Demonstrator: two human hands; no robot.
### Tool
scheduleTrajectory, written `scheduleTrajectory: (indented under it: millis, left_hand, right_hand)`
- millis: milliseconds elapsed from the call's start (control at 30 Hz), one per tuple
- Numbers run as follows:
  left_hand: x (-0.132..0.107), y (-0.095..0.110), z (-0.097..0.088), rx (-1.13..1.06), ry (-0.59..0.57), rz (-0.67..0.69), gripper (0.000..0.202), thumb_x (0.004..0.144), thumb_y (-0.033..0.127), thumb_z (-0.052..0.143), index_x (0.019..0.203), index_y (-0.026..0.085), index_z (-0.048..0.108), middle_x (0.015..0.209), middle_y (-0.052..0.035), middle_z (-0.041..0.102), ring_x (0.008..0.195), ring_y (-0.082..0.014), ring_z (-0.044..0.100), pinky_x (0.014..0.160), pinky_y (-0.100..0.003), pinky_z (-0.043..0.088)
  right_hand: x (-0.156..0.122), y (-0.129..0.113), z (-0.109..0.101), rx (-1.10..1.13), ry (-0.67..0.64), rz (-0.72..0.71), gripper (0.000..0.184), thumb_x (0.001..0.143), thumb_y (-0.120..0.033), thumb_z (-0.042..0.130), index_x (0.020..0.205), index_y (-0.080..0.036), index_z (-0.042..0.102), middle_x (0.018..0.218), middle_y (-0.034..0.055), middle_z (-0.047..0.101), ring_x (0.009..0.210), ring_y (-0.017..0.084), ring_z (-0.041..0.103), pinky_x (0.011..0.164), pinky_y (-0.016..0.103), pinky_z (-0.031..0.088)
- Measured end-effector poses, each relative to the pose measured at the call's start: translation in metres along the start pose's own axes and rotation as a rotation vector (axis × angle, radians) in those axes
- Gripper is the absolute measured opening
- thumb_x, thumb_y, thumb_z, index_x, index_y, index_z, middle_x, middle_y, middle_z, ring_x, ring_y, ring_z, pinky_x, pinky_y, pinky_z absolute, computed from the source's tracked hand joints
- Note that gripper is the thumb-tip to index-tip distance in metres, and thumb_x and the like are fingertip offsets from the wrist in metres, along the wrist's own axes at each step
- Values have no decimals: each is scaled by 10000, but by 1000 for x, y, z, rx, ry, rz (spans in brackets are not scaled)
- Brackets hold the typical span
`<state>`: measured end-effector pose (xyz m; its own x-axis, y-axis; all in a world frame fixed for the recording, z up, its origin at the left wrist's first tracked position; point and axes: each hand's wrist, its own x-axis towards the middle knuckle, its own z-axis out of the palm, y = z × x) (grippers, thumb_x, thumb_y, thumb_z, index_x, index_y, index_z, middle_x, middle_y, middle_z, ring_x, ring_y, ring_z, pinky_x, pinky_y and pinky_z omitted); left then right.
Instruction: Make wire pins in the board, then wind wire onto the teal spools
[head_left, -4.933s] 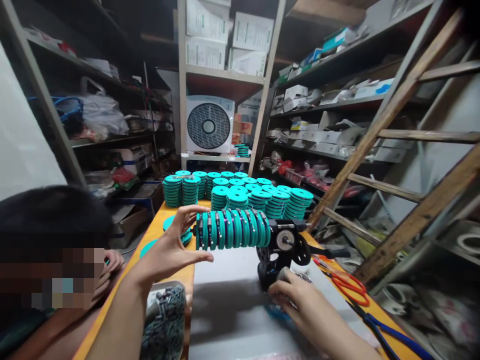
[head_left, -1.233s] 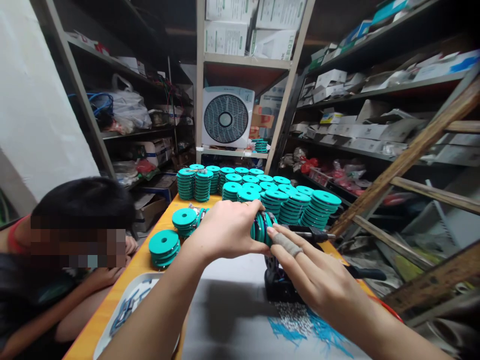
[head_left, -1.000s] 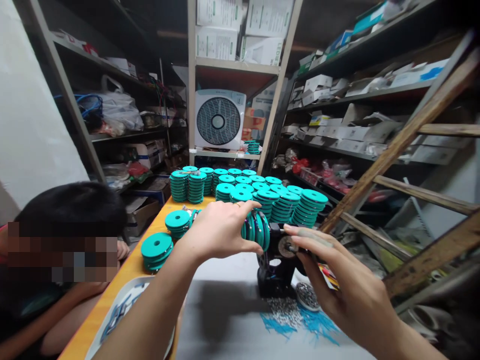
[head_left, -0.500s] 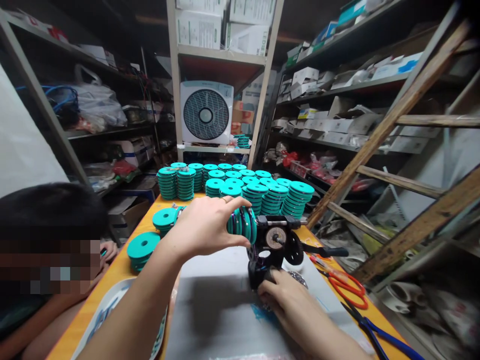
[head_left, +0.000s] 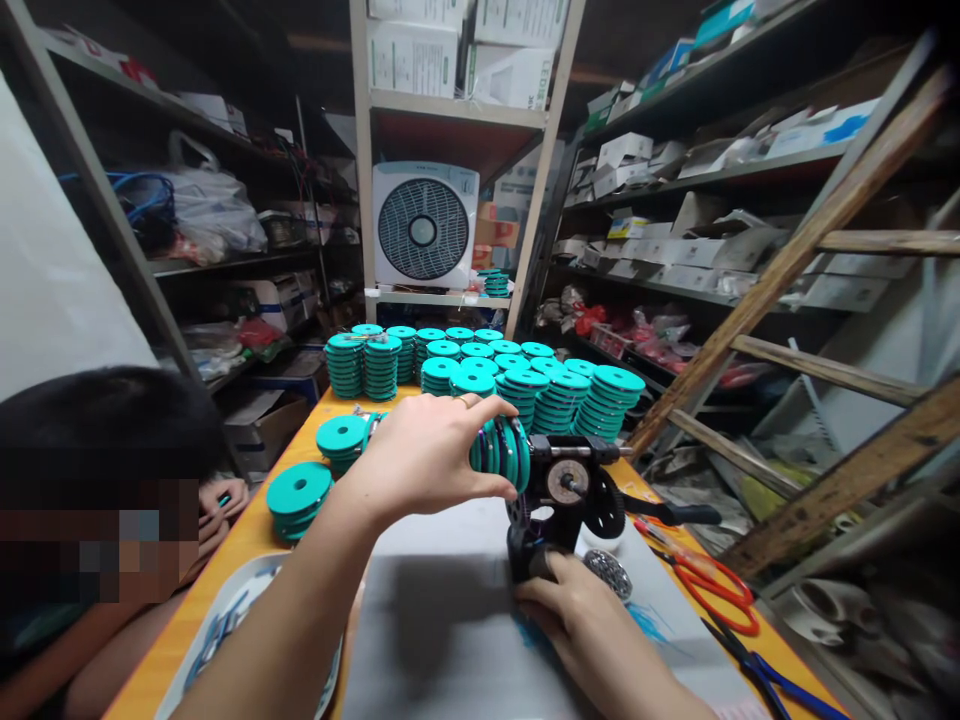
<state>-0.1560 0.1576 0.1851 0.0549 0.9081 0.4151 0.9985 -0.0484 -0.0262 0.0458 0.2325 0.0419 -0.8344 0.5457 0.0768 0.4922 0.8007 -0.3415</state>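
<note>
My left hand (head_left: 431, 450) is wrapped over a sideways row of teal foam discs (head_left: 499, 452), thumb below and fingers above. The row's right end meets a black hand-crank winding machine (head_left: 551, 510) with a round dial, a gear and a crank handle (head_left: 697, 512) pointing right. Low at the machine's foot, my right hand (head_left: 581, 610) curls its fingers around the base; its fingertips are partly hidden. Just beyond that hand sits a round dish of small shiny metal pieces (head_left: 609, 572). White sheeting (head_left: 420, 640) lies under the machine.
Many stacked teal discs (head_left: 472, 380) stand across the table's back, more (head_left: 300, 487) at left. A tray (head_left: 180, 670) is front left. Orange-handled scissors (head_left: 720, 590) and blue-handled pliers (head_left: 780, 680) lie right. Another person (head_left: 97, 430) sits left; a wooden ladder (head_left: 757, 320) leans right.
The whole view has shifted slightly, so everything appears a little farther right. More of the metal-piece dish shows beside my right hand. Both hands keep their holds.
</note>
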Motion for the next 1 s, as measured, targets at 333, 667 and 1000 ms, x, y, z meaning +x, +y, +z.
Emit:
scheduleTrajectory:
  millis: [333, 667, 1000]
  left_hand:
    - [-1, 1, -1, -31, -19, -3, 608, 706, 593, 662, 1218, 335, 460, 1009, -2, 677, 887, -267, 642, 658, -323, 472]
    - [0, 1, -1, -6, -9, -9, 604, 695, 605, 661, 1203, 334, 476, 897, 5, 681, 821, -260, 648, 603, -304, 448]
    - [1, 1, 1, -30, -20, -19, 612, 707, 603, 653, 1223, 338, 456, 953, 7, 686, 872, -263, 643, 655, -317, 464]
  right_hand:
    - [0, 9, -9, 89, -30, -82, 227, 855, -118, 526, 855, -246, 714, 906, 30, 608, 873, 157, 575, 752, 238, 436]
    - [-3, 1, 3, 44, -43, -162, 298, 793, 13, 427, 899, -183, 624, 1008, 82, 580, 931, 189, 542, 806, 295, 438]
    - [-7, 8, -61, 285, -14, -23, 97, 854, -169, 430, 768, -194, 468, 670, -26, 508, 600, 106, 466, 536, 209, 371]
